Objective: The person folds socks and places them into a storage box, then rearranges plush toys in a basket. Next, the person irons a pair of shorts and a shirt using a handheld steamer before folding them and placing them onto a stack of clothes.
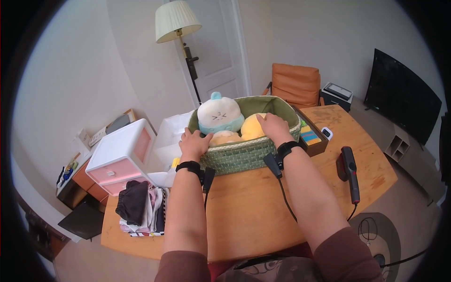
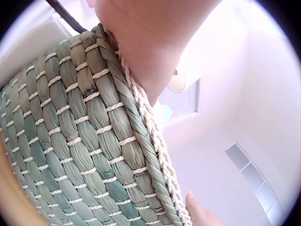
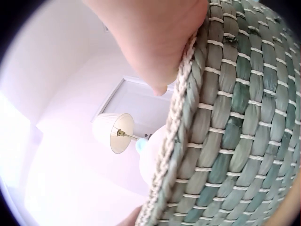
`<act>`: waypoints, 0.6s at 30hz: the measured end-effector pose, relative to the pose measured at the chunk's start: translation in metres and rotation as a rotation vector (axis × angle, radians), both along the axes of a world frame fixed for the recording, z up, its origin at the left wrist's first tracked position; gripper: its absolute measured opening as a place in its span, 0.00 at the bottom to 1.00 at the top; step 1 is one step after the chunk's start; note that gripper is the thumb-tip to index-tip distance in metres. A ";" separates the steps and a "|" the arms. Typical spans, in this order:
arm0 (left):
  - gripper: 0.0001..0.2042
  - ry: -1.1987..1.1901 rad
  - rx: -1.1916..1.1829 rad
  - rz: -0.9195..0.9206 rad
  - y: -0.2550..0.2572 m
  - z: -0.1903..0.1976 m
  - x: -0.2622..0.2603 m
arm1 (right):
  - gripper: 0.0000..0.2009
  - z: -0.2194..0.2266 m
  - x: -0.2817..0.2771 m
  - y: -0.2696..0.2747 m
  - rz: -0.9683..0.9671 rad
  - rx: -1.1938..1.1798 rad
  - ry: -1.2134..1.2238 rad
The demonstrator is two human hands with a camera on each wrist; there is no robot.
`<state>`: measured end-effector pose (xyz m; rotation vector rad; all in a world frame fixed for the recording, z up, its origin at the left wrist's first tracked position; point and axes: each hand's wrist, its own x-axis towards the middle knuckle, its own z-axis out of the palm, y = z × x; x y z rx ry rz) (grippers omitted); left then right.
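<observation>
A green woven basket (image 1: 237, 159) with a braided cream rim stands on the table, full of plush toys. Inside are a white and light-blue plush with a stitched squinting face (image 1: 220, 113), a yellow plush (image 1: 252, 128) and a peach-coloured plush (image 1: 224, 137). My left hand (image 1: 195, 144) lies across the basket's front left rim, fingers spread beside the peach plush. Over the front right rim reaches my right hand (image 1: 275, 128), touching the yellow plush. Each wrist view has the hand's heel at the woven rim, with most fingers hidden behind it.
Folded clothes (image 1: 141, 209) are stacked left, by a white and pink drawer unit (image 1: 117, 152) and a white bin (image 1: 170, 134). Right of the basket are a wooden tray (image 1: 315, 146), a small white device (image 1: 326, 133) and a black corded handheld appliance (image 1: 350, 174). Cables hang from both wrists.
</observation>
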<state>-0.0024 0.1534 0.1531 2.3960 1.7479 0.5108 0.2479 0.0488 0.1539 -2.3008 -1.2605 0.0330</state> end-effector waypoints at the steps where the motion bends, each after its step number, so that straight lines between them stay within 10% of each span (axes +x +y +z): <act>1: 0.34 -0.014 -0.019 0.004 0.001 0.000 0.000 | 0.31 -0.002 -0.002 0.000 0.002 0.001 0.001; 11: 0.34 0.158 -0.040 0.061 0.008 0.009 0.013 | 0.27 0.002 -0.011 -0.010 0.024 -0.237 -0.056; 18: 0.24 -0.335 0.024 -0.151 0.033 0.005 0.044 | 0.28 0.006 -0.015 -0.016 0.030 -0.231 -0.008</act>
